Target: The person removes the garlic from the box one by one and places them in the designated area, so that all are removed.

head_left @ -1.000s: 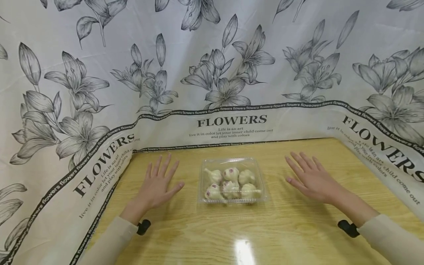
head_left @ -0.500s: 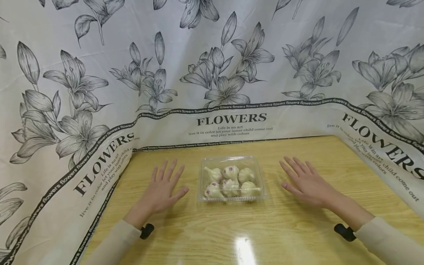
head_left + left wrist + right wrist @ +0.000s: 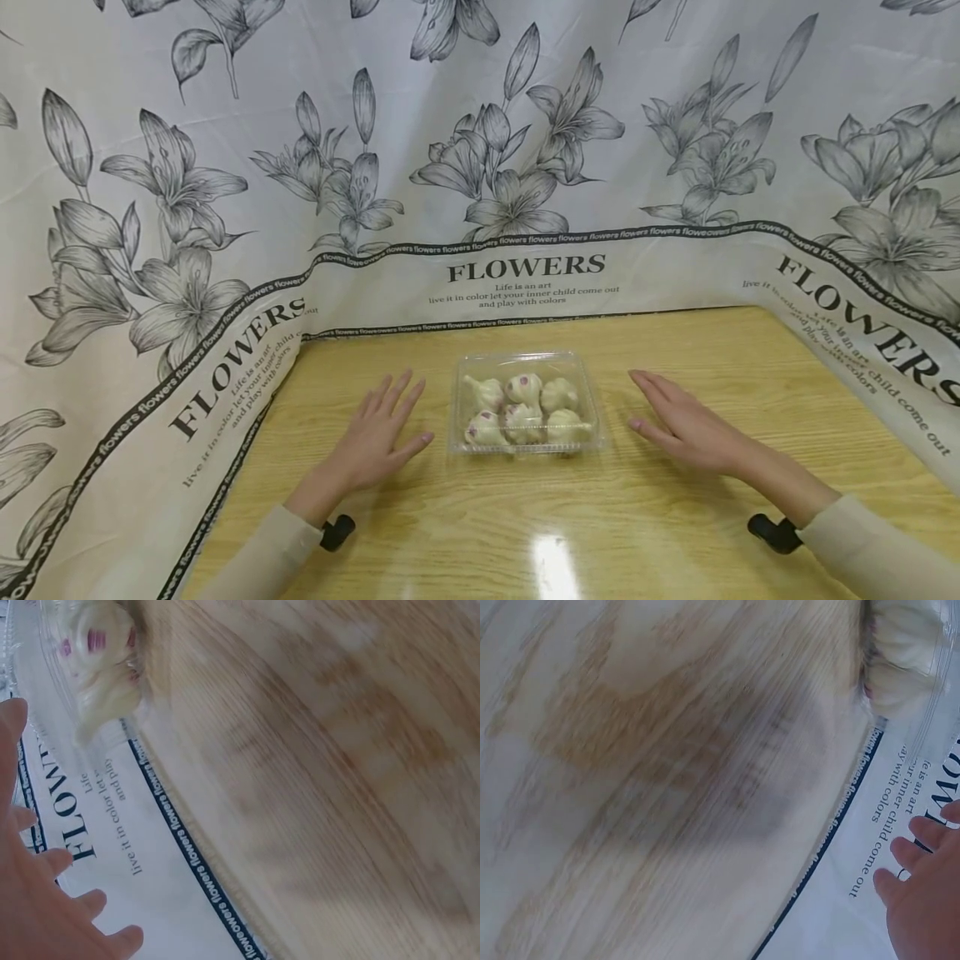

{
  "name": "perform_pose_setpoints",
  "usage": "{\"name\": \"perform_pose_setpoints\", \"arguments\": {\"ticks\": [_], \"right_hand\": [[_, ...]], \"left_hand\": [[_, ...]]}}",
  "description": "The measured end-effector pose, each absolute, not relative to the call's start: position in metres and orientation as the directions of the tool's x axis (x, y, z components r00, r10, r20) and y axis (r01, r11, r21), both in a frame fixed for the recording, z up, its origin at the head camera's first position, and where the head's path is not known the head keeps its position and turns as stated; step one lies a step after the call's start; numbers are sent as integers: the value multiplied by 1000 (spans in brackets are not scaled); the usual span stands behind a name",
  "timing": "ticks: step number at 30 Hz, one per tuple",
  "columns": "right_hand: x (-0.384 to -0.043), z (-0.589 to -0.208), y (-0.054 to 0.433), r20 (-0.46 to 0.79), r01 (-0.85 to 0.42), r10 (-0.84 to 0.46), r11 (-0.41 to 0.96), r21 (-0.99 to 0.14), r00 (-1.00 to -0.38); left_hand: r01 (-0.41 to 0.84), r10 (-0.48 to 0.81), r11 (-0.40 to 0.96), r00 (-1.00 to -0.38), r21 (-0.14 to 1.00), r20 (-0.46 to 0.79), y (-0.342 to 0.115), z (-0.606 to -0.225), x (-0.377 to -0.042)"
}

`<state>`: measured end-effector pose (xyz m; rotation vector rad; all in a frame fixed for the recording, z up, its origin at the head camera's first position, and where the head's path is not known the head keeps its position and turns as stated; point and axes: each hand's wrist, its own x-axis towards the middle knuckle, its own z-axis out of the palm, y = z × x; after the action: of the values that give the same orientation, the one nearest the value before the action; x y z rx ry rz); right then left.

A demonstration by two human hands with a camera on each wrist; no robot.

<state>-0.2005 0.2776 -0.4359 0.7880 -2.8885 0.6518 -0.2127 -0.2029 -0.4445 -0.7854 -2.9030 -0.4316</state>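
In the head view a clear plastic box (image 3: 464, 367) stands on the wooden table, with several white, purple-marked garlic bulbs (image 3: 522, 422) inside in two rows. My left hand (image 3: 370, 442) is to its left, fingers spread and straight, thumb pointing toward the box. On the other side my right hand (image 3: 690, 429) has straight fingers held close together, angled toward the box's right edge. Both hands are apart from the box and hold nothing. Part of the box with garlic (image 3: 97, 645) shows at the top left of the left wrist view, and garlic (image 3: 907, 645) at the top right of the right wrist view.
The wooden table (image 3: 480, 533) reaches back to a white curtain (image 3: 375, 292) printed with flowers and lettering, which encloses the back and both sides. A black wrist device (image 3: 337, 532) sits under the left wrist, another black device (image 3: 775, 533) under the right.
Both hands have moved inward toward the box and slightly nearer the front of the table. The right hand has turned and its fingers have drawn together. The box stays in place.
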Motion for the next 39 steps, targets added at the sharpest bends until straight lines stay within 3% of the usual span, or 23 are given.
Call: {"name": "perform_pose_setpoints", "arguments": {"ticks": [5,11,23,33,39], "right_hand": [[-199,-438,273,142,-456,-455,714,-532,-879],[-197,-446,266,144,-454,-470,655,-604,-871],[-196,-454,264,71,-369,-519,499,-784,-852],[-201,-459,261,-43,-209,-493,445,-871,-869],[-200,-460,261,-62,-152,-538,344,-927,-841]], "left_hand": [[499,469,777,-865,384,176,-200,-444,-213],[431,456,678,-882,596,120,-197,-445,-212],[382,535,428,-837,819,111,-192,-458,-212],[230,494,362,-869,904,24,-181,-464,-212],[163,485,306,-874,938,-6,-178,-470,-210]]}}
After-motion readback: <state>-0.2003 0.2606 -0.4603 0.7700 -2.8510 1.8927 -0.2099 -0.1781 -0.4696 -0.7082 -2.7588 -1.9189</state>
